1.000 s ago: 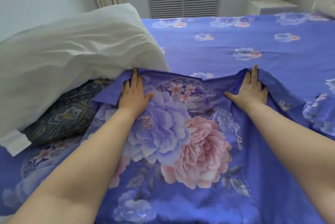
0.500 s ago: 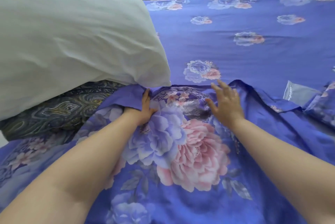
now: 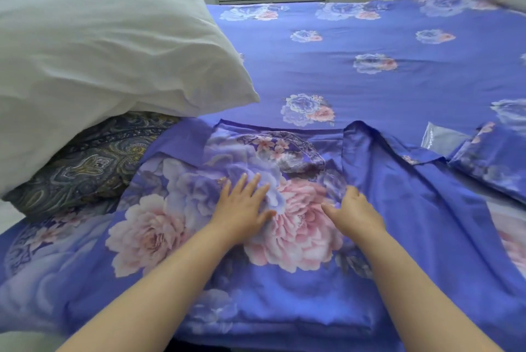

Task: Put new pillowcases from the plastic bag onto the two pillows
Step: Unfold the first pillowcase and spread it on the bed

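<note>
Pillowcase [image 3: 284,237], blue with pink peonies, lay spread across the bed's near edge as a person's left hand [image 3: 242,206] pressed flat on it, fingers straight. The right hand [image 3: 353,209] rested beside it, fingers bent onto the cloth; whether it pinched fabric could not be told. A white pillow [image 3: 108,67] sat at left.

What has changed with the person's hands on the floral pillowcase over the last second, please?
Both the left hand and right hand slid back from the far edge of the blue floral pillowcase to its middle, close together, gripping nothing. The bare white pillow stayed put.
</note>
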